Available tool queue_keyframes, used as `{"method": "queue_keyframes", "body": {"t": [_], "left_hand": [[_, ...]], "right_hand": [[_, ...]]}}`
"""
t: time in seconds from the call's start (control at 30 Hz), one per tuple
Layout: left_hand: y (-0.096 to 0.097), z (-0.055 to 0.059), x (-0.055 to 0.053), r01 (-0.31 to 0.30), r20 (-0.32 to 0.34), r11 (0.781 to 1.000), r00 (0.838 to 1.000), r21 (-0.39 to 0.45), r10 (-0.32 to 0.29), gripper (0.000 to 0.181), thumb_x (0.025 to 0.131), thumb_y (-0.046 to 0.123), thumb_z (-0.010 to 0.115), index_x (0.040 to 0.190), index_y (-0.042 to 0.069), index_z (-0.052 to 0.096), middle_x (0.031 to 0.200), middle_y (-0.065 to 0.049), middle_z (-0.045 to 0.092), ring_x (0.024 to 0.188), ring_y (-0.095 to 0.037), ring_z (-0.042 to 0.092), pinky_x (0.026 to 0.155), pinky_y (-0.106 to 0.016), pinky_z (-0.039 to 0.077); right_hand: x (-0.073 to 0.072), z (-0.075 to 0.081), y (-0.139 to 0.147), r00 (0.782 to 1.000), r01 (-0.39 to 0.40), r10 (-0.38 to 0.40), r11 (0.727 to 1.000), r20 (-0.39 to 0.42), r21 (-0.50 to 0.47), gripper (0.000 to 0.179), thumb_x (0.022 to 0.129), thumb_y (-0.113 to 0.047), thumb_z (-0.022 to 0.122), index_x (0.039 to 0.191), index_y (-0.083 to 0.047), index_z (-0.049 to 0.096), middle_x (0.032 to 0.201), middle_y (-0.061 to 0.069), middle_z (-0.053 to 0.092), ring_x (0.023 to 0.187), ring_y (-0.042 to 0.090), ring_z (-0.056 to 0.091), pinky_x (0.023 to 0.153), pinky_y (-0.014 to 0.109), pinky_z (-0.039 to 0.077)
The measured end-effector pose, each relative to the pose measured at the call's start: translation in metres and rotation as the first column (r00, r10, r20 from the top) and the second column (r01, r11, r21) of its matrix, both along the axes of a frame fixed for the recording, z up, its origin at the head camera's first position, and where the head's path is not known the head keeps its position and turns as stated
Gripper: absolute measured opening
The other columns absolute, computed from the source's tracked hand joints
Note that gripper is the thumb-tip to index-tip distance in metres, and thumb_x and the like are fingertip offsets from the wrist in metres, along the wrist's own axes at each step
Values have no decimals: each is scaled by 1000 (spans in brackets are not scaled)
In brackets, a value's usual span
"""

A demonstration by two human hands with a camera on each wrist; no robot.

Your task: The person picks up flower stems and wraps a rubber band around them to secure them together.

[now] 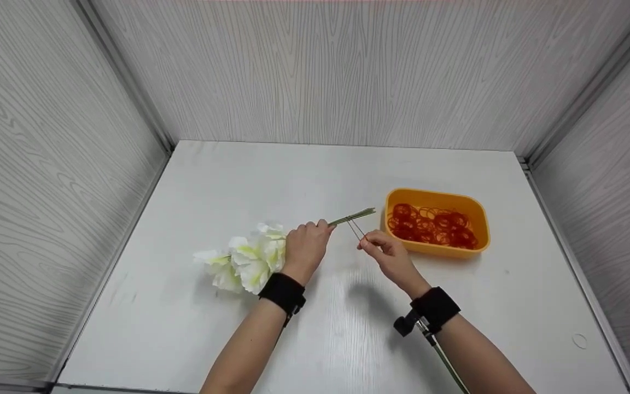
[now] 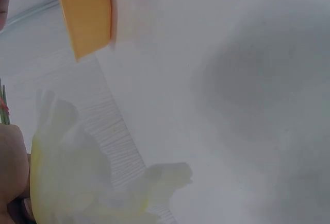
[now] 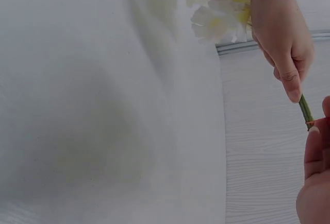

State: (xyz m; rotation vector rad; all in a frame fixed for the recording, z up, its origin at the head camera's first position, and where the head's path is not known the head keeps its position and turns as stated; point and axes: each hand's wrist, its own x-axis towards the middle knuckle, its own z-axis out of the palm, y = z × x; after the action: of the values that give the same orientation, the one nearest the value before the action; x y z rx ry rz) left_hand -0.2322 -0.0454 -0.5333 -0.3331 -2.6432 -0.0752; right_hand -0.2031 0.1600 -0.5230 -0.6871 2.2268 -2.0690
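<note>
My left hand (image 1: 307, 244) grips a bunch of artificial white flowers (image 1: 250, 261) by the green stems (image 1: 360, 214), blooms toward the left, stem ends toward the right. A thin rubber band (image 1: 355, 229) loops round the stems beyond that hand. Between thumb and fingers, my right hand (image 1: 391, 260) pinches the band's other end and stretches it away from the stems. The left wrist view shows the red band (image 2: 2, 104) against the stems and a blurred white petal (image 2: 72, 167). In the right wrist view the stems (image 3: 305, 109) run from the left fist toward the right thumb.
A yellow-orange plastic box (image 1: 483, 232) with many red rubber bands (image 1: 441, 227) stands just right of the stem ends. One loose band (image 1: 579, 341) lies near the white table's (image 1: 145, 317) right edge. Wood-grain panels (image 1: 315, 71) enclose the back and sides.
</note>
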Motion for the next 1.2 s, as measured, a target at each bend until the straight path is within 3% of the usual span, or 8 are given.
{"method": "queue_keyframes", "body": {"t": [0.17, 0.4, 0.6, 0.77, 0.9, 0.97, 1.07, 1.2], "left_hand": [[1, -2, 1, 15, -2, 1000, 1000, -17, -15, 42, 101, 40, 53, 75, 8, 59, 60, -9, 58, 52, -26, 60, 42, -37, 45], [2, -2, 1, 36, -21, 999, 999, -36, -37, 41, 101, 39, 53, 75, 8, 60, 61, -9, 59, 52, -26, 60, 43, -37, 46], [2, -2, 0, 42, -79, 999, 996, -25, -44, 42, 99, 39, 55, 70, 9, 56, 57, -7, 56, 50, -24, 59, 41, -36, 45], [3, -1, 0, 37, -98, 999, 994, -15, -38, 42, 100, 38, 56, 70, 9, 55, 58, -7, 56, 50, -24, 58, 41, -36, 45], [4, -1, 1, 44, -116, 999, 992, -19, -45, 40, 99, 38, 56, 71, 9, 56, 59, -8, 57, 51, -24, 59, 42, -36, 45], [4, -1, 0, 57, -140, 998, 988, -29, -61, 39, 99, 37, 57, 72, 9, 57, 60, -7, 57, 52, -24, 59, 43, -36, 45], [3, -3, 1, 88, -183, 994, 978, -61, -98, 39, 98, 37, 58, 71, 10, 56, 59, -6, 55, 51, -23, 58, 44, -35, 45], [1, -5, 1, 118, -212, 988, 967, -103, -138, 38, 98, 37, 58, 71, 10, 56, 59, -6, 56, 53, -22, 58, 46, -34, 44]], "right_hand": [[0, -1, 3, 1000, -13, 13, 999, -8, -46, 15, 96, 2, 58, 95, 13, 68, 92, 26, 66, 93, 18, 61, 87, 33, 46], [-1, -3, 6, 975, -87, 146, 945, 170, -314, 25, 101, -6, 53, 100, 15, 66, 85, 13, 70, 83, 20, 66, 79, 31, 51], [1, -2, 4, 887, 75, 218, 801, 407, -594, 25, 102, -16, 55, 115, 0, 68, 73, 9, 68, 80, 22, 68, 81, 30, 52], [0, -1, 0, 820, 220, 283, 647, 497, -730, 46, 105, -17, 47, 147, -2, 36, 70, 5, 67, 77, 19, 69, 77, 27, 52], [-2, -2, -3, 790, 306, 281, 590, 545, -747, 49, 107, -19, 42, 153, -8, 29, 68, 3, 68, 75, 15, 69, 75, 24, 53], [-3, -2, -3, 778, 352, 252, 583, 575, -732, 39, 107, -19, 42, 144, -10, 44, 69, 4, 69, 74, 15, 70, 74, 23, 53], [-6, -1, -2, 779, 399, 172, 606, 603, -688, 25, 106, -17, 43, 112, -5, 65, 70, 6, 69, 72, 17, 70, 72, 25, 54], [-10, 0, 3, 817, 392, 21, 712, 576, -583, 37, 106, -15, 44, 78, -5, 65, 71, 7, 68, 70, 17, 69, 71, 27, 55]]}}
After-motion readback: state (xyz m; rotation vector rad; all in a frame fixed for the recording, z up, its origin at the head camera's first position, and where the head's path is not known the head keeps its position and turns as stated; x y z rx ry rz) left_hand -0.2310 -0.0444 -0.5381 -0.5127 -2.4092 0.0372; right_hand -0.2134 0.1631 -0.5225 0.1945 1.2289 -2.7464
